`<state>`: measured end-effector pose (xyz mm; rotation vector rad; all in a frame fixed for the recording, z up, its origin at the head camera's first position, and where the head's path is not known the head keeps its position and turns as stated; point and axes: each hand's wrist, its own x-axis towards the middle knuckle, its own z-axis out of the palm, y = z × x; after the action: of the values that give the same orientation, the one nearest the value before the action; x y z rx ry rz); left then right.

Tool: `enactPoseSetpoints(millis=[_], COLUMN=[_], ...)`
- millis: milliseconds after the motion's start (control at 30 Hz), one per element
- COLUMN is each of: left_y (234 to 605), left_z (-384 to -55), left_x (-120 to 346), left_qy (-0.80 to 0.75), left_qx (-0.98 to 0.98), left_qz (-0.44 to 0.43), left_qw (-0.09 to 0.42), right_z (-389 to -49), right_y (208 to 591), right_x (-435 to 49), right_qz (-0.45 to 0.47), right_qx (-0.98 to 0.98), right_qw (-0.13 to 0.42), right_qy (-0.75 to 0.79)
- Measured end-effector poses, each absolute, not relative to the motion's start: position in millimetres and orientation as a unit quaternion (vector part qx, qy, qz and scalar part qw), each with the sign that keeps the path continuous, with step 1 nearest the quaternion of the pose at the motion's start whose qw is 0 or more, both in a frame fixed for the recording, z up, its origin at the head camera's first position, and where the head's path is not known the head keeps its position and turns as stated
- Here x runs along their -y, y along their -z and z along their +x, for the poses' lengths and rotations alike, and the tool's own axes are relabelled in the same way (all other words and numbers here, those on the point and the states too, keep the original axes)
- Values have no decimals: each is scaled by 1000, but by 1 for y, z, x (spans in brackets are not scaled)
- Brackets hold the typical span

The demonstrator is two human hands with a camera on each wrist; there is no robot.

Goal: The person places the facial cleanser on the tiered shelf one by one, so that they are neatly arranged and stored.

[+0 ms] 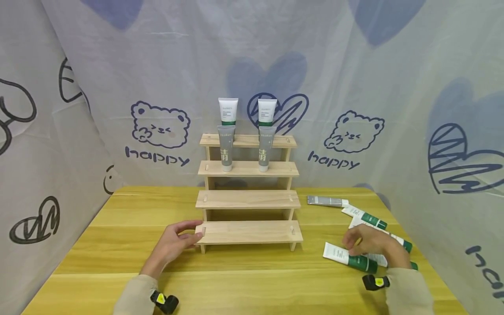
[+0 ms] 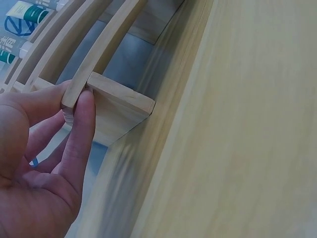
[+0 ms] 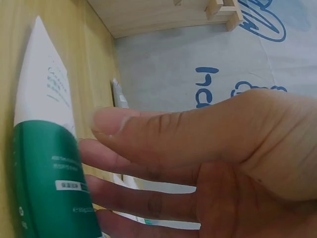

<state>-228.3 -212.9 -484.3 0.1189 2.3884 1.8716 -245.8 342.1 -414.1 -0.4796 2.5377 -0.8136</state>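
Note:
My left hand (image 1: 173,243) pinches the left end of the lowest step of a light wooden step stand (image 1: 248,232); thumb and finger lie on either side of the board in the left wrist view. Over at the right, my right hand (image 1: 368,243) hovers at a white-and-green squeeze tube (image 1: 350,258) lying on the table. In the right wrist view its fingertips are beside this tube (image 3: 54,173), thumb apart from it; whether they touch is unclear. Two white-and-green tubes (image 1: 228,109) stand on the top step, two grey tubes (image 1: 226,148) on the step below.
More white-and-green tubes (image 1: 366,218) lie under and behind my right hand, partly hidden. A grey tube (image 1: 327,201) lies behind them, right of the stand. The yellow wooden table (image 1: 252,288) is enclosed by a printed cloth (image 1: 165,65) at back and sides.

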Motion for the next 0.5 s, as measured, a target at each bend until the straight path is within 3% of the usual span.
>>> enactPoseSetpoints(millis=[500], left_y=[484], left_z=[-228], left_x=[214], left_qy=[-614], left_qx=[-786], left_qz=[37], left_qw=[55], right_z=[-245], right_y=[424], right_x=[-341], right_qz=[-108], right_qx=[-936], right_qw=[207], right_qy=[264])
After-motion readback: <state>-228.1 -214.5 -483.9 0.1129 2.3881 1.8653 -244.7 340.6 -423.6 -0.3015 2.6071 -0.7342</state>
